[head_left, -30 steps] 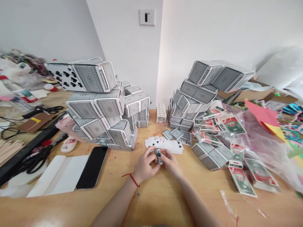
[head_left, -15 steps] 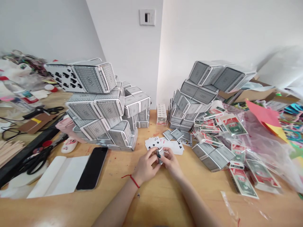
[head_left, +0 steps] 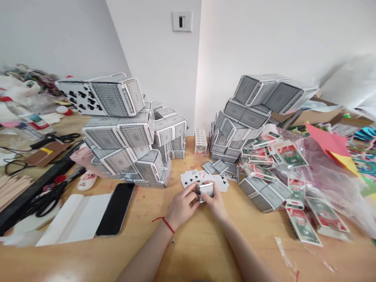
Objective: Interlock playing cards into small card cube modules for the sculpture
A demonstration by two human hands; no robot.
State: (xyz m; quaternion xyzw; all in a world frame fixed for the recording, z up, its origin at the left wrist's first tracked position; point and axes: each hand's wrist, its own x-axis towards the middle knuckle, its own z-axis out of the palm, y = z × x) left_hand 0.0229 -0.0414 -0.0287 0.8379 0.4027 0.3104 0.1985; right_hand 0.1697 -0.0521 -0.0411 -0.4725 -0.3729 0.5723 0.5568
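A grey-backed playing card (head_left: 206, 189), its edges bent, sits between both hands low over the table. My left hand (head_left: 182, 203), with a red string at the wrist, is closed on its left side. Closed on the card's right side is my right hand (head_left: 216, 201), thumb across the near face. Whether more than one card is held I cannot tell. Just beyond the fingers, loose face-up playing cards (head_left: 188, 178) lie fanned on the table. Several grey-backed cards (head_left: 219, 166) lie folded behind them.
Tall stacks of card-built blocks stand at left (head_left: 135, 137) and right (head_left: 246, 107). A separate card block (head_left: 261, 196) and card boxes (head_left: 302, 226) lie on the right. A phone (head_left: 116, 209), white paper (head_left: 79, 215) and scissors (head_left: 48, 199) are on the left.
The card in my hands has turned so that more of its grey back faces me. My right hand has shifted slightly right; the stacks stay put.
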